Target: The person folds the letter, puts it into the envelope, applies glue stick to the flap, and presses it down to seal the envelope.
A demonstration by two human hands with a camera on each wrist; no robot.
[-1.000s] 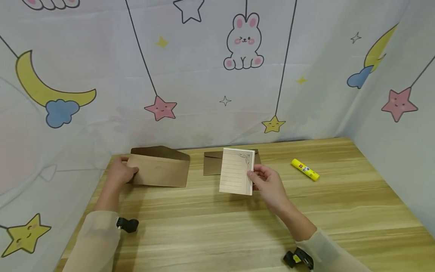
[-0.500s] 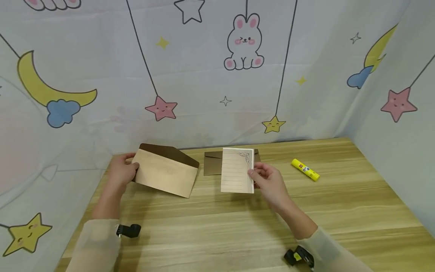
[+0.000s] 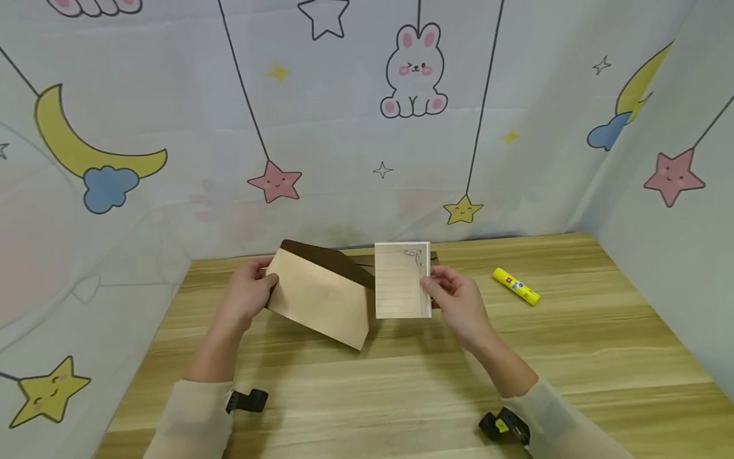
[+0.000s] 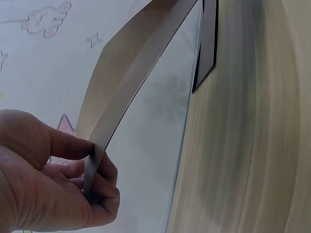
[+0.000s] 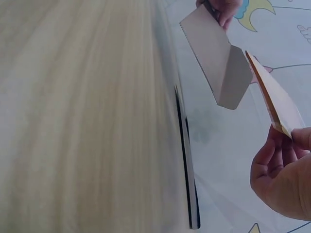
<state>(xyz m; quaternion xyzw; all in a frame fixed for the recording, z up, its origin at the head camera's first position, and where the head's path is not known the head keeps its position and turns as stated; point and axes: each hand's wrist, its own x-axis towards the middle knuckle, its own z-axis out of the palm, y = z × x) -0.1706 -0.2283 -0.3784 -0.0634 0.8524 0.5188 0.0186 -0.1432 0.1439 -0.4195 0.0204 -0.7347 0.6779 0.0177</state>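
Note:
My left hand (image 3: 249,290) pinches the left end of a kraft-brown envelope (image 3: 321,293), thumb on the front and fingers behind. Its dark flap stands open along the top, and the envelope slants down to the right above the table. Between thumb and fingers of my right hand (image 3: 461,303) is a small stack of lined note paper (image 3: 398,280) with a scroll ornament in one corner, held upright by its right edge. The envelope's right end comes right up to the paper's left edge in the head view. Behind both lies a second brown envelope (image 5: 188,160), mostly hidden.
A yellow tube like a glue stick (image 3: 516,287) lies on the wooden table (image 3: 596,344) at the right. White cloth (image 3: 332,127) printed with stars, moons and a rabbit hangs behind and beside the table.
My left hand has lifted the envelope off the table, tilted it and carried it right toward the paper. The right hand has shifted only slightly, keeping its grip on the paper.

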